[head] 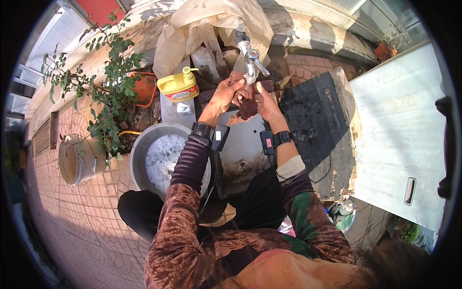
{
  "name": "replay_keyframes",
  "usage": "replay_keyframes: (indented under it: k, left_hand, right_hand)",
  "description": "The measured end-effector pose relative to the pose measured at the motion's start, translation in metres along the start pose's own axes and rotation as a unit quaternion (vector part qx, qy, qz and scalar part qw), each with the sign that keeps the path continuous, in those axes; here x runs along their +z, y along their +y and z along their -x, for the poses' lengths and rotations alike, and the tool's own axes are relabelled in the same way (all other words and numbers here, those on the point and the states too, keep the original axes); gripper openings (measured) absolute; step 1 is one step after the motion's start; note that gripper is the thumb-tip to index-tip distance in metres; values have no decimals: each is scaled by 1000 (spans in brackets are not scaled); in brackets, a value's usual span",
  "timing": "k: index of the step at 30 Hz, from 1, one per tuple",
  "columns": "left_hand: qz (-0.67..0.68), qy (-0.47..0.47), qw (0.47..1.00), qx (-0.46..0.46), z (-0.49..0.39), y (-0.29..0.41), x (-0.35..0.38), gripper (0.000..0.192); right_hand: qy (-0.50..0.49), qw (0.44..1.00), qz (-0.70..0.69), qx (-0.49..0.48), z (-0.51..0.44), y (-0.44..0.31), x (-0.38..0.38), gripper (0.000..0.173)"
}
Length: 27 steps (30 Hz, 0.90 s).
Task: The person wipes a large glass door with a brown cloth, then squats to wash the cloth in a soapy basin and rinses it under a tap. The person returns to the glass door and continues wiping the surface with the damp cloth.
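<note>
A wet reddish-brown cloth (pixel 248 107) hangs bunched right under the spout of a metal tap (pixel 251 59). My left hand (pixel 224 95) grips the cloth from the left, its thumb beside the spout. On the other side my right hand (pixel 267 104) holds the cloth's right edge, thumb raised and the other fingers partly hidden. Below both hands lies a wet grey slab (pixel 240 144) with dark stains. Close to my left forearm stands a grey basin (pixel 139 159) of foamy water (pixel 162 159).
A yellow pump bottle (pixel 177 86) and a small white object (pixel 184 108) sit on a ledge left of the tap. Further left are a leafy potted plant (pixel 126 86) and a bucket (pixel 72 162). A black-topped board (pixel 314 126) and a white panel (pixel 397 137) are at right.
</note>
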<state>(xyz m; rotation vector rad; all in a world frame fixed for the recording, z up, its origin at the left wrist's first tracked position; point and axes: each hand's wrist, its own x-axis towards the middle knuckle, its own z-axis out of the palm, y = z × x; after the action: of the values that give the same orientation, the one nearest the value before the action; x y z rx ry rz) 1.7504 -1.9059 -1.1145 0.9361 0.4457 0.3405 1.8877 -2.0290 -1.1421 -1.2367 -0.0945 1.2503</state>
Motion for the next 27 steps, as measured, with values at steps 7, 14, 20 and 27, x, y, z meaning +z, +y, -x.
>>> replay_keyframes:
  k: [7,14,20,27]
  left_hand:
    - [112,41,993,23,6,-8,-5,21]
    - [-134,213,964,-81,13,-65,-34,49]
    - [184,81,953,-225,5,-93,-37,99]
    - [191,121,972,-61,-2,-55,-25,58]
  right_hand:
    - [-155,983,97,-18,7,8,-14,48]
    - [-84,986,-100,-104,-11,5,-14,48]
    - [-151,965,-211,-36,1,3,-9,46]
    - [-116,970,-208,-39,5,-3,-2,43]
